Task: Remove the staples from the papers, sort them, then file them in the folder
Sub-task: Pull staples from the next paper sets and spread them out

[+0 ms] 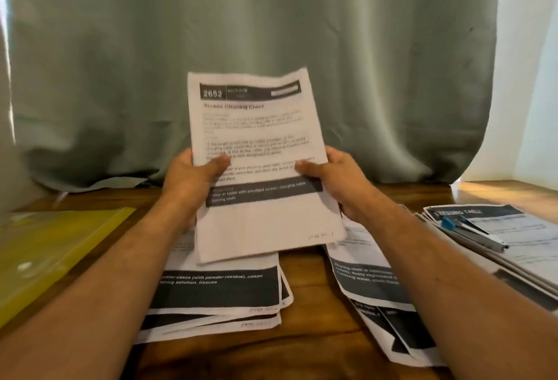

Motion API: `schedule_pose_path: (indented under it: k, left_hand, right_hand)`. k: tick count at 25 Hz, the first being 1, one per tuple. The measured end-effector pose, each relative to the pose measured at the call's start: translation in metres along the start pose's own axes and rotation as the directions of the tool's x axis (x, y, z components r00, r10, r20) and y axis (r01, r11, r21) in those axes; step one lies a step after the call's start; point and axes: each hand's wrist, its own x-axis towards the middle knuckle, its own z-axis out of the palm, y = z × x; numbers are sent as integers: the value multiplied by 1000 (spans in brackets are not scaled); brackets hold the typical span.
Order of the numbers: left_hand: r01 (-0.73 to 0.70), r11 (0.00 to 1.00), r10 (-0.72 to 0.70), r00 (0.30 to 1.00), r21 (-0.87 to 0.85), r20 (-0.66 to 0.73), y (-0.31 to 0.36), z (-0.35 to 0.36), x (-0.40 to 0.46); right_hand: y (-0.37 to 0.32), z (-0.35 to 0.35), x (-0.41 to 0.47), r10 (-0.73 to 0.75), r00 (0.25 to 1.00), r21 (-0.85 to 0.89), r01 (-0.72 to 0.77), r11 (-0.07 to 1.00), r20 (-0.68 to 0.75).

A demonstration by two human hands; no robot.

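Head view shows the left hand (193, 174) and right hand (335, 177) each pinching a side edge of a held sheaf of papers (259, 168), thumbs on the printed face, raised above the worktop (311, 304). Thin and limp, the sheets will likely sag and slide apart, so gripping both edges near mid-height suits them. Below lie a left paper pile (220, 292) and a right paper pile (368, 286); the yellow folder (51, 252) waits far left.
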Motion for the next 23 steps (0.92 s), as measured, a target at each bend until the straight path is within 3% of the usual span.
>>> schedule_pose_path:
  k: [3,6,9,15,19,23]
  left_hand:
    - [-324,945,325,946,32,-18,13,8,-7]
    - [-432,902,432,901,20,-31,19,8,-9]
    - [-388,921,388,922,13,-5,16,6,-7]
    - [-142,989,139,988,38,66,2,1,-9]
    - [-170,985,169,986,18,7,6,1,-8]
    - [-130,990,129,991,51,24,0,2,-9]
  right_hand:
    - [-6,4,-1,-161,984,41,165,986,-81]
    - [-12,10,-6,-222,971,70,229,971,-92]
    - [-8,16,-9,-219,973,47,223,974,-73]
    - [4,21,-13,-213,973,-120,202,972,-84]
    - [0,23,-12,-282,948,-98,269,958,-150]
    - [1,20,-12,-196,974,-52,191,980,-117]
